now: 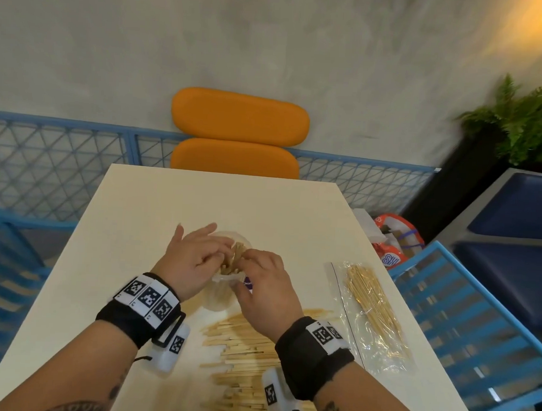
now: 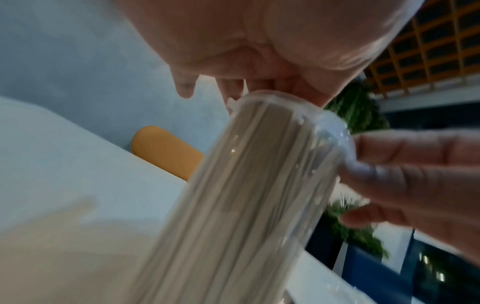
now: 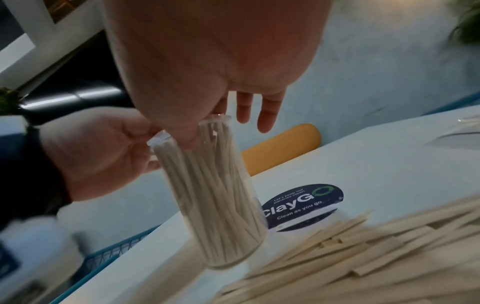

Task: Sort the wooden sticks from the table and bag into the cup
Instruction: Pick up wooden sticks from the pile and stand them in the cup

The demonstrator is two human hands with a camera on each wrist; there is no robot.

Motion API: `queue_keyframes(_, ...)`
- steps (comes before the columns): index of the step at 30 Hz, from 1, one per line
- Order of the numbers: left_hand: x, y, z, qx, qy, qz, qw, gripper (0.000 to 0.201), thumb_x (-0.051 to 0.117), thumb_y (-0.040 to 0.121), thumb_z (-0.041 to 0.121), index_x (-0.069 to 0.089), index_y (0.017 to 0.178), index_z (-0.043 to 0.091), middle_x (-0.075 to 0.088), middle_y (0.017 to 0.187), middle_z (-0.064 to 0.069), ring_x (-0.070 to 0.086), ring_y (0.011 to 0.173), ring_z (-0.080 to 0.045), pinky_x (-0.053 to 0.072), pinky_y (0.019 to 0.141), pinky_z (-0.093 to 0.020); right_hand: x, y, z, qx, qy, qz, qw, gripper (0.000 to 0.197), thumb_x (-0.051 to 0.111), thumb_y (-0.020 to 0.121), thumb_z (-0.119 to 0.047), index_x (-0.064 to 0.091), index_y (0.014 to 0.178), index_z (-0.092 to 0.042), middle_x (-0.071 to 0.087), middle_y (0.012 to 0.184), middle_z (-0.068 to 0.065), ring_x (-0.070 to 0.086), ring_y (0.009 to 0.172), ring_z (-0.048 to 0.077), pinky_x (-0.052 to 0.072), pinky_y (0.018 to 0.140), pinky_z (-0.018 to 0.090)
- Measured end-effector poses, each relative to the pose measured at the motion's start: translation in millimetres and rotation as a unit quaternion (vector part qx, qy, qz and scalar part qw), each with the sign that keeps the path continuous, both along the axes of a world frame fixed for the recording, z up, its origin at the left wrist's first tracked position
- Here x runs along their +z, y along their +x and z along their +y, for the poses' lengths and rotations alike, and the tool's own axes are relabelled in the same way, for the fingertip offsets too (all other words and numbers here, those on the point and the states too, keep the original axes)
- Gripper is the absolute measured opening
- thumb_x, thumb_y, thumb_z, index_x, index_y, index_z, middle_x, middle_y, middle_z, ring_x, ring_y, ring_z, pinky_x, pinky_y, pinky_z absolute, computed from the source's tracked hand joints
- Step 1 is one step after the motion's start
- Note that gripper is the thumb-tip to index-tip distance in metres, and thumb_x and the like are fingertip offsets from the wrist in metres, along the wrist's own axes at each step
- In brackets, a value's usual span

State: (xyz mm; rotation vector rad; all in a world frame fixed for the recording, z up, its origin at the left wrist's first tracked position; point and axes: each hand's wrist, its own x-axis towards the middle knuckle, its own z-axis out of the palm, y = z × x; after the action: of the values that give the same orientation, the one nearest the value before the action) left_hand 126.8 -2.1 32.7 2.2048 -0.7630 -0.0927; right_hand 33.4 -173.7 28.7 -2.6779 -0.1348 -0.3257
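A clear plastic cup [image 1: 219, 291] packed with upright wooden sticks [image 1: 237, 253] stands mid-table. My left hand [image 1: 221, 249] pinches its rim from the left; the outer fingers stick out straight. The left hand [image 3: 98, 154] also shows beside the cup [image 3: 215, 195] in the right wrist view. My right hand [image 1: 245, 263] holds the cup near its top, thumb on the rim, fingers [image 2: 415, 174] against the wall of the cup [image 2: 246, 185]. A pile of flat loose sticks [image 1: 245, 344] lies just in front of the cup. A clear bag [image 1: 374, 309] of thin sticks lies to the right.
A round "ClayGo" sticker [image 3: 303, 205] is on the table [image 1: 170, 207] beside the cup. An orange chair [image 1: 238, 132] stands across the table, and blue slatted chairs [image 1: 463, 322] flank it. A red-and-white shopping bag [image 1: 395, 238] sits off the right edge.
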Motion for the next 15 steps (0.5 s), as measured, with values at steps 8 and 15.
queue_keyframes(8,0,-1,4,-0.021,0.078,-0.059,0.995,0.066,0.014,0.089,0.064,0.028,0.151,0.044,0.011,0.156,0.03,-0.012,0.152,-0.006,-0.011,0.122,-0.048,10,4,-5,-0.032,0.025,0.002,0.999,0.035,0.063,0.093,-0.034,0.057,0.126,-0.024,0.058,0.123,-0.01,0.038,0.121,0.014,0.041,0.1,0.033)
queue_keyframes(15,-9,0,-7,-0.05,-0.043,0.039,0.997,0.039,0.041,0.106,0.015,0.051,0.119,0.05,0.038,0.153,0.018,0.021,0.149,-0.004,0.021,0.121,-0.027,7,6,-14,-0.008,0.039,-0.022,0.999,0.02,0.068,0.093,-0.021,0.072,0.112,-0.021,0.067,0.105,-0.008,0.04,0.113,0.017,0.035,0.093,0.016)
